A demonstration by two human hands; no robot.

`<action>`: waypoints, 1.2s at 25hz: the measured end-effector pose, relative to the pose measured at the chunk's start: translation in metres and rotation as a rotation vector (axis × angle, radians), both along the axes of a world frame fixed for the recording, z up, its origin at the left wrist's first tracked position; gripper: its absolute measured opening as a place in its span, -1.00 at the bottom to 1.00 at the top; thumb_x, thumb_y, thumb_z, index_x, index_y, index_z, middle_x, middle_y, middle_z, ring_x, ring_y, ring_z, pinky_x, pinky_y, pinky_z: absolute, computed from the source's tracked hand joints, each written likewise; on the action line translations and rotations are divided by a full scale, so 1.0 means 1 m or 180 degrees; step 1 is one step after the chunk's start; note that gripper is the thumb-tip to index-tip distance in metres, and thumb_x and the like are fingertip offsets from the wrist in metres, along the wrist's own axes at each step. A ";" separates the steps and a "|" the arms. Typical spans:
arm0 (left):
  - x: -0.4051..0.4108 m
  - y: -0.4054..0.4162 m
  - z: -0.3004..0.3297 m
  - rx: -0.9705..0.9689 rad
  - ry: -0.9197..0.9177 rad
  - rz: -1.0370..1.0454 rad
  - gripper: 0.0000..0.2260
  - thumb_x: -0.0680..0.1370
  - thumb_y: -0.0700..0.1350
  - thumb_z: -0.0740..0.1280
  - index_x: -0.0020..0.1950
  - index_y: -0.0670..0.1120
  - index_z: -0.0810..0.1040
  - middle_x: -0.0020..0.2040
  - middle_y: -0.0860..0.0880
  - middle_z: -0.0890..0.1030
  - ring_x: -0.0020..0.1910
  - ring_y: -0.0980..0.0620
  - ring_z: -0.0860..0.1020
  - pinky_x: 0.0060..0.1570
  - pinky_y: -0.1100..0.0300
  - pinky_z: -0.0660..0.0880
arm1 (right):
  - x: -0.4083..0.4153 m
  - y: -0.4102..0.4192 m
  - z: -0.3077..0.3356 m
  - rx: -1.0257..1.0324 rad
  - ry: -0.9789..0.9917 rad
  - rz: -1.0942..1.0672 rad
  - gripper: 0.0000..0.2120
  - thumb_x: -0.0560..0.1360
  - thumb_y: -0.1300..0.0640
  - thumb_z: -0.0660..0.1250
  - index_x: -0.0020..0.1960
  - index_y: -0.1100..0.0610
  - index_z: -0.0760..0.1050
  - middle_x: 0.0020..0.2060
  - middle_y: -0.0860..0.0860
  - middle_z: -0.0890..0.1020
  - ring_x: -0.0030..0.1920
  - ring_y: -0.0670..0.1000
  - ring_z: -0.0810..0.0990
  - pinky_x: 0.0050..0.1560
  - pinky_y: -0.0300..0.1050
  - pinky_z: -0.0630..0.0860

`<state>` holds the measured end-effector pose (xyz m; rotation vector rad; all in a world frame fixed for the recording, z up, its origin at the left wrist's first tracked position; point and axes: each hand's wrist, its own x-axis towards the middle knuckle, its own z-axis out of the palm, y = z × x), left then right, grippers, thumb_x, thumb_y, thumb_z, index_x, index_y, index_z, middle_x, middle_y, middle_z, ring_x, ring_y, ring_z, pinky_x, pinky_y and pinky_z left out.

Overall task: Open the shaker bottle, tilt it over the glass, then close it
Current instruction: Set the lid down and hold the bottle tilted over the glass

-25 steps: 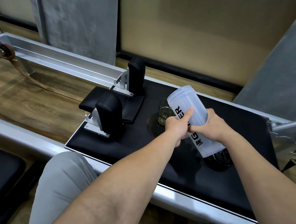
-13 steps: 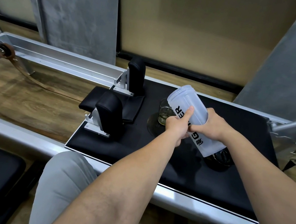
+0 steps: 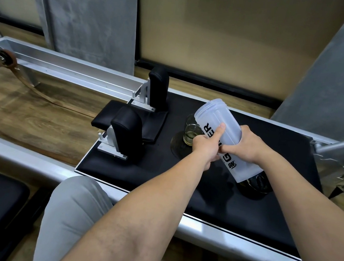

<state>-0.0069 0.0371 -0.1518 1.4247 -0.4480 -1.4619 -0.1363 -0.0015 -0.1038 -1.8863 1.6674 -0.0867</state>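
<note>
The frosted white shaker bottle point(image 3: 219, 124) with black lettering is lidless and tilted, its open mouth up and to the left, above a small clear glass point(image 3: 191, 131). The glass stands on the black pad and holds a little yellowish liquid. My left hand point(image 3: 208, 145) grips the bottle's middle from the near side, thumb up along the lettering. My right hand point(image 3: 248, 146) wraps the bottle from the right. The bottle's black lid point(image 3: 256, 184) lies on the pad under the bottle's base, partly hidden by it.
The black pad point(image 3: 159, 173) sits in a silver metal frame point(image 3: 218, 230). Two black padded shoulder rests point(image 3: 126, 132) stand on the pad's left end. A wooden floor point(image 3: 22, 113) lies to the left, grey panels behind, and my knee point(image 3: 72, 211) is below.
</note>
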 end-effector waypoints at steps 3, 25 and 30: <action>0.000 -0.001 -0.001 0.0012 -0.0021 0.0001 -0.45 0.53 0.27 0.45 0.18 -0.21 0.58 0.09 -0.11 0.72 -0.05 -0.05 0.72 0.05 -0.02 0.72 | 0.000 0.000 0.000 0.0001 0.0010 0.0001 -0.24 0.28 -0.14 0.62 0.29 0.05 0.29 0.03 0.07 0.60 0.00 0.09 0.64 0.03 0.12 0.65; -0.002 -0.003 -0.003 0.0026 0.0047 -0.0023 -0.42 0.52 0.29 0.45 0.20 -0.21 0.56 0.12 -0.13 0.72 0.01 -0.07 0.73 0.06 -0.04 0.71 | 0.000 0.001 0.005 0.0015 0.0078 0.0010 -0.25 0.28 -0.16 0.61 0.28 0.07 0.30 0.02 0.06 0.59 0.01 0.09 0.63 0.02 0.09 0.61; -0.001 -0.002 -0.002 0.0017 0.0081 0.0003 -0.45 0.53 0.26 0.45 0.20 -0.21 0.55 0.13 -0.13 0.71 0.03 -0.08 0.72 0.06 -0.04 0.71 | 0.000 0.000 0.005 0.0033 0.0073 0.0016 -0.24 0.29 -0.16 0.62 0.28 0.07 0.29 0.03 0.07 0.60 0.01 0.09 0.63 0.05 0.11 0.62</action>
